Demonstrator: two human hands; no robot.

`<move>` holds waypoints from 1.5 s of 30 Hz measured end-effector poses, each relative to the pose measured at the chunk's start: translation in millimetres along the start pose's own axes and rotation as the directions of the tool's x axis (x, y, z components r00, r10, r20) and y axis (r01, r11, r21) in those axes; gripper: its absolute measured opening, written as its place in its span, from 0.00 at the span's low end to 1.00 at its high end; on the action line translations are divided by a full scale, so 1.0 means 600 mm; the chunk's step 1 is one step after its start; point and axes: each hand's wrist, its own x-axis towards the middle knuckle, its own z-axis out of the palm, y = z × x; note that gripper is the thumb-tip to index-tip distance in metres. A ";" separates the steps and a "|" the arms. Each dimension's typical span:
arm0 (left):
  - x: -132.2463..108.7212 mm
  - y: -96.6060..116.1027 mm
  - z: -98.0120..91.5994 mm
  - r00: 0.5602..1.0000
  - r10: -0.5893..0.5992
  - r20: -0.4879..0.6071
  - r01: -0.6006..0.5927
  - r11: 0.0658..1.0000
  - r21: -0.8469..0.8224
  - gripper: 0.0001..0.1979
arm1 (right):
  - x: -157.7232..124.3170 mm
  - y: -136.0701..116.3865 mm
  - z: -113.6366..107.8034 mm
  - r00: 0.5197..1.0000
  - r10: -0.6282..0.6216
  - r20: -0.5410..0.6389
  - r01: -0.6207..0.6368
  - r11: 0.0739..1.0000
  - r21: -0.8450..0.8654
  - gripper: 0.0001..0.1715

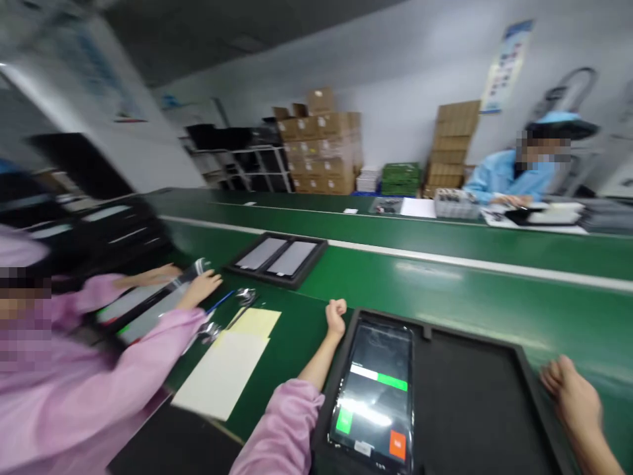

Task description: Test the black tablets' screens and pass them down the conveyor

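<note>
In front of me lies a black foam tray (pixel 469 396) with two compartments. Its left compartment holds a tablet-like panel (pixel 378 412) with a lit screen showing white, green and orange-red blocks; the right one shows only dark foam. My left hand (pixel 336 318) is curled into a fist just beyond the tray's back left corner, with nothing visible in it. Beside the right rim, my right hand (pixel 571 392) is also closed in a loose fist, close to the edge. Whether it touches the rim I cannot tell.
At left, a co-worker in a pink sleeve (pixel 148 356) handles a panel in another tray. White paper (pixel 225 373) and a yellow sheet (pixel 262 321) lie between us. A second black tray (pixel 301 274) with two grey panels sits farther back. Across the green bench (pixel 445 264), a person in blue works.
</note>
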 end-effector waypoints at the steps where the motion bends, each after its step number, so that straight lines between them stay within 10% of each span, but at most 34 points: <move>1: -0.004 0.005 -0.007 0.999 0.009 0.043 -0.009 1.000 0.004 0.36 | -0.010 0.005 -0.005 0.999 0.019 -0.026 -0.020 1.000 -0.006 0.38; 8: -0.104 0.087 -0.130 0.912 -0.027 0.410 -0.048 0.984 0.170 0.35 | -0.004 0.015 -0.005 1.000 -0.002 -0.026 0.001 1.000 -0.012 0.40; 15: -0.207 0.125 -0.207 0.648 -0.277 0.709 -0.384 0.686 0.618 0.34 | -0.002 0.030 0.005 0.997 -0.076 -0.034 0.062 0.953 -0.296 0.39; 20: -0.153 0.146 -0.145 0.500 -0.227 0.836 -0.545 0.667 0.507 0.33 | -0.006 0.028 0.007 0.997 -0.080 -0.024 0.068 0.946 -0.317 0.37; 26: -0.082 0.158 0.039 0.220 -0.208 0.953 -0.680 0.667 0.303 0.26 | -0.009 0.019 0.009 0.996 -0.090 0.009 0.087 0.926 -0.367 0.37; 31: -0.077 0.141 0.108 0.224 -0.237 0.945 -0.738 0.592 0.323 0.24 | -0.006 0.024 0.009 0.997 -0.076 0.018 0.077 0.926 -0.371 0.37; 45: -0.073 0.084 0.104 0.268 -0.093 0.959 -0.770 0.577 0.271 0.21 | 0.001 0.037 0.012 0.996 -0.080 0.049 0.093 0.889 -0.448 0.28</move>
